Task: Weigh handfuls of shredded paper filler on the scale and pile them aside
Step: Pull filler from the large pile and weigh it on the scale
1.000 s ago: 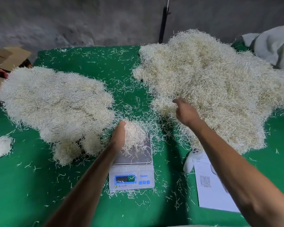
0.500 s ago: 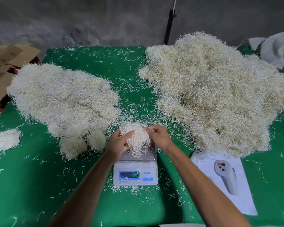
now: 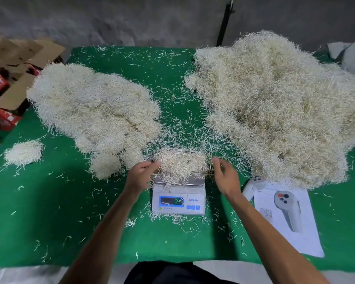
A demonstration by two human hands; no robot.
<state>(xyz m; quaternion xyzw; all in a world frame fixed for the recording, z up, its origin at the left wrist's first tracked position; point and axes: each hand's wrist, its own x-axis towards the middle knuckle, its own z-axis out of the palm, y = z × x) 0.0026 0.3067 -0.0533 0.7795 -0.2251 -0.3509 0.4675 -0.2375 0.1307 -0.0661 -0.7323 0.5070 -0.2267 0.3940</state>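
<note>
While a handful of shredded paper (image 3: 180,162) sat on the scale (image 3: 178,198), the left hand (image 3: 140,174) touched it with relaxed fingers and the right hand (image 3: 226,177) hovered beside, fingers loosely spread.

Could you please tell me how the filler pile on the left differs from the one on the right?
The left pile is paler, almost white; the right pile looks yellower. The left pile is smaller and lumpy with rounded clumps; the right pile is larger, taller and looser. Both are shredded paper lying on the green table.
</note>
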